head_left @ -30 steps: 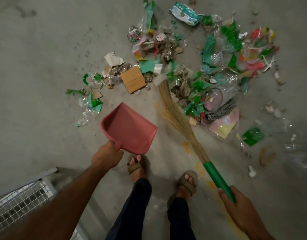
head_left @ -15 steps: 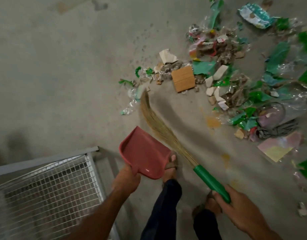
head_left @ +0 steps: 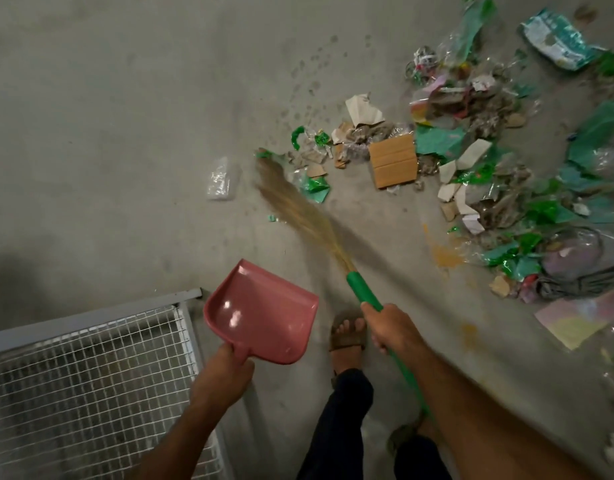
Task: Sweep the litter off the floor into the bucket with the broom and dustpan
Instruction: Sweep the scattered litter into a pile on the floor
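Broom (head_left: 300, 209) bristles swung further left, now past the green scraps. Wire cage (head_left: 91, 375) bottom left; left hand (head_left: 226, 374) grips pink dustpan (head_left: 264, 313) handle, held off floor. Right hand (head_left: 390, 329) wrapped round green broom handle. Litter pile (head_left: 489, 161) right, cardboard piece (head_left: 393, 161) at its near edge.

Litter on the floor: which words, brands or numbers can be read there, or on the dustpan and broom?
No text can be read.
Teal and white packet: printed, too blurred to read.
Green wrappers: print too small and blurred.
Cardboard piece: blank.
Pink dustpan and broom: no label visible.
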